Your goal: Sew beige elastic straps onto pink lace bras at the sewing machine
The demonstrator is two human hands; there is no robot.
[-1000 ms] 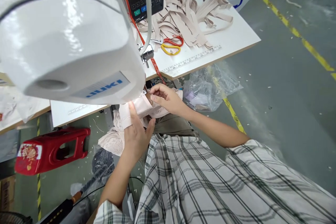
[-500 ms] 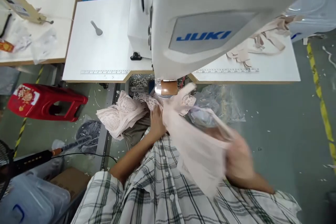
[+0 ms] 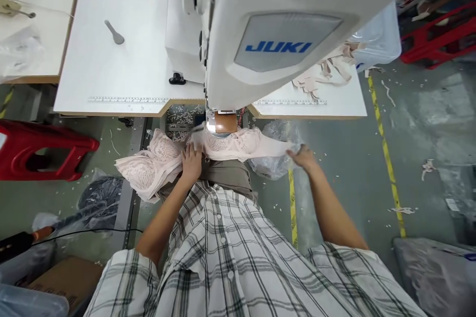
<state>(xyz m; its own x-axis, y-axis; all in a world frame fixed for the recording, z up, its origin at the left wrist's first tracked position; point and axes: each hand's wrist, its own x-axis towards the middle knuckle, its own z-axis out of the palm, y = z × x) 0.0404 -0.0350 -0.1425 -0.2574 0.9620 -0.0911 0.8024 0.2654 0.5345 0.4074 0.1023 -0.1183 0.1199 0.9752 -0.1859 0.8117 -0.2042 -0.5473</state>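
A pale pink lace bra (image 3: 238, 143) lies stretched across my lap under the head of a white JUKI sewing machine (image 3: 282, 25). My left hand (image 3: 191, 163) presses flat on its left part, just below the machine's needle area. My right hand (image 3: 303, 157) grips the bra's right end and holds it out to the right. A pile of more pink lace bras (image 3: 148, 171) hangs at the left of my left hand.
The white sewing table (image 3: 122, 74) carries printed rulers along its front edge and beige strap pieces (image 3: 320, 77) at the right. A clear plastic bag (image 3: 273, 166) sits under the table. A red stool (image 3: 40, 151) stands at the left; yellow floor tape (image 3: 386, 153) runs at the right.
My right hand swung the bra away from the needle, then spread it out to the right. My left hand moved onto the bra's left part. The camera view shifted left and up.
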